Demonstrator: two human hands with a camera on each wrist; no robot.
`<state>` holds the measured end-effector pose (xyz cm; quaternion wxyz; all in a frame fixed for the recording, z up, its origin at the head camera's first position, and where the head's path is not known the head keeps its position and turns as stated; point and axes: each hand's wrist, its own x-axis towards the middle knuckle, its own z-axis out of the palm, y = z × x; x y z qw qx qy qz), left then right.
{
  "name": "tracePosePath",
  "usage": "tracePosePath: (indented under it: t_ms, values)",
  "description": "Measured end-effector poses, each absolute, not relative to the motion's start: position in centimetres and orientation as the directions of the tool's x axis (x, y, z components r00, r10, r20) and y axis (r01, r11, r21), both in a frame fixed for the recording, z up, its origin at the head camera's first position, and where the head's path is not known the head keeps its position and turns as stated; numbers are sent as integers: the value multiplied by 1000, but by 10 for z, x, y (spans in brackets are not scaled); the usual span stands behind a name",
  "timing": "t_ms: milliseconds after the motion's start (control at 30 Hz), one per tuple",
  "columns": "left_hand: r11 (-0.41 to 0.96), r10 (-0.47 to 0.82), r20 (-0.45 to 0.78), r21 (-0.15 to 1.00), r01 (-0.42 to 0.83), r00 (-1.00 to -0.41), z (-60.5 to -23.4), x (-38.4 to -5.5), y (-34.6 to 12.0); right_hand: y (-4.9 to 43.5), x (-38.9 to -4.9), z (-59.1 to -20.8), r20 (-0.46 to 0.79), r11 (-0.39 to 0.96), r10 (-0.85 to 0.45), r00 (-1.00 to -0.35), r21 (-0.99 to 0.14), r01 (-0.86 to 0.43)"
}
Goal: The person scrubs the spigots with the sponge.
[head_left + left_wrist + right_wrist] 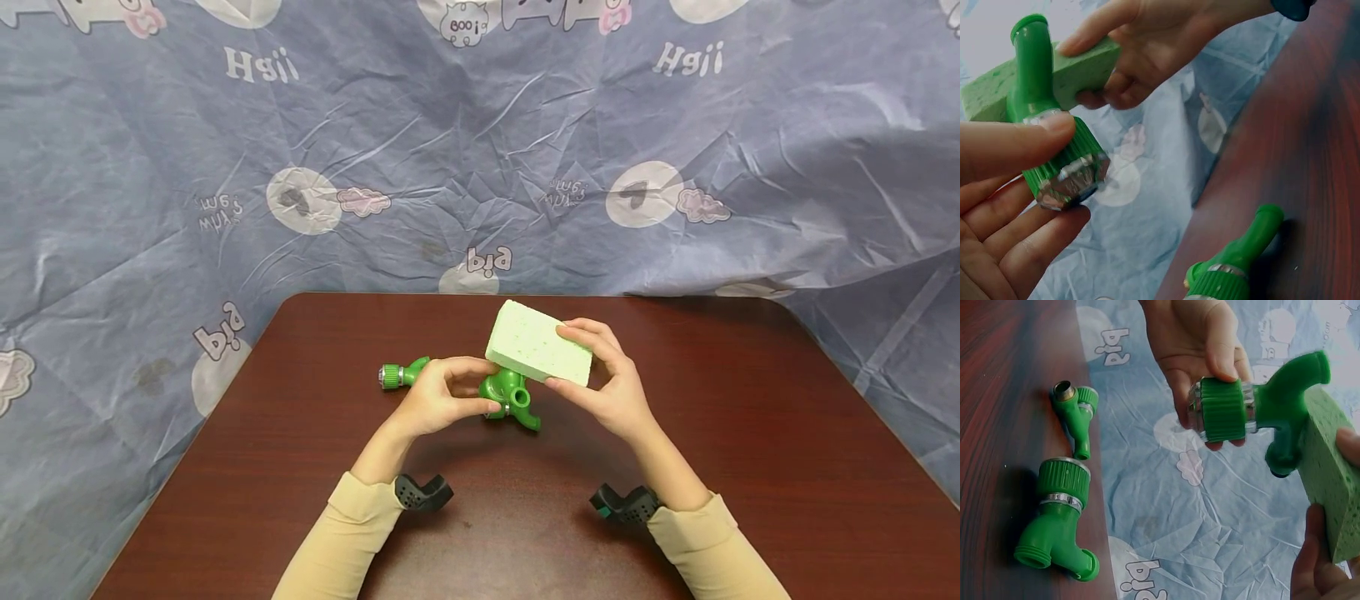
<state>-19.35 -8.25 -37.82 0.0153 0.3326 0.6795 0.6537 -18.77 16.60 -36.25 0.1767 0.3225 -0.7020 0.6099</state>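
Note:
My left hand (438, 398) grips a green tap (1285, 400) by its ribbed knob, with the thumb on one side and fingers on the other. My right hand (611, 383) holds a pale green block-shaped sponge (536, 342) at its right end, thumb below and fingers on top. In the right wrist view the sponge's broad face lies against the tap's body, though the contact itself is partly hidden. The left wrist view shows the held tap's spout (1034, 56) in front of the sponge, and its silvery knob end (1075, 181).
Two more green taps lie on the dark brown table (712, 433): one (1075, 419) with a brass-coloured inlet, another (1060, 512) nearer the right wrist camera. Behind the table hangs a wrinkled blue-grey printed cloth (480, 150). Black wrist mounts (423, 493) sit at both cuffs.

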Motion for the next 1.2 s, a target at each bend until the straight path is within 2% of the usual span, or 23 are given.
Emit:
tracePosePath:
  t_ms: [167, 267, 467, 633, 900, 1033, 1200]
  values:
    - [-92, 495, 423, 894, 439, -759, -378, -193, -83, 162, -181, -350, 652, 48, -159, -741, -745, -666]
    - [-98, 460, 428, 895, 434, -778, -377, -194, -88, 163, -177, -343, 645, 45, -154, -748, -752, -658]
    - [-97, 330, 443, 894, 437, -834, -371, -197, -103, 168, -176, -339, 629, 75, -265, -731, -742, -666]
    - [-64, 283, 468, 880, 470, -837, -366, -200, -116, 171, -179, -344, 622, 66, -350, -700, -729, -681]
    - [140, 241, 481, 842, 521, -843, -357, -202, -132, 186, -194, -360, 621, 29, -340, -706, -743, -668]
    - [239, 211, 435, 846, 477, -876, -346, -195, -137, 190, -197, -360, 621, 2, -334, -709, -752, -659]
    - [279, 136, 397, 864, 419, -908, -365, -210, -161, 192, -198, -358, 616, -8, -332, -715, -760, -650]
